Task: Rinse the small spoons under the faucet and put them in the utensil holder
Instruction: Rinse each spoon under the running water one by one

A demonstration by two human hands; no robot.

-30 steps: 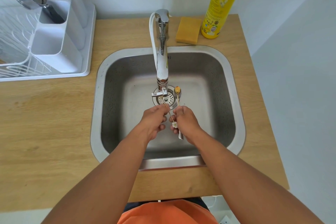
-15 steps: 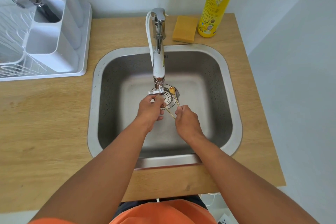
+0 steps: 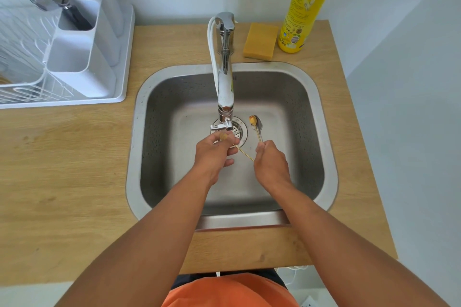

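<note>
While both hands work low in the basin, the white plastic utensil holder (image 3: 79,57) stands in the upper left of the frame, already stocked with steel cutlery.

Centre: chrome faucet (image 3: 225,87) over the square stainless-steel sink (image 3: 321,132); any water stream is too faint to confirm.

Left hand (image 3: 215,154), just below the spout: fingers closed on the bowl end of a thin gold-handled small spoon (image 3: 245,154). A second ago this spoon was held between both hands; it now sits nearer the spout, so rinsing appears under way.

Right hand (image 3: 270,164): clenched on the handles, with a second gold spoon (image 3: 257,126) pointing up-frame, apparently awaiting its turn.

Upper right: yellow sponge (image 3: 260,41), yellow detergent bottle (image 3: 305,5).
</note>
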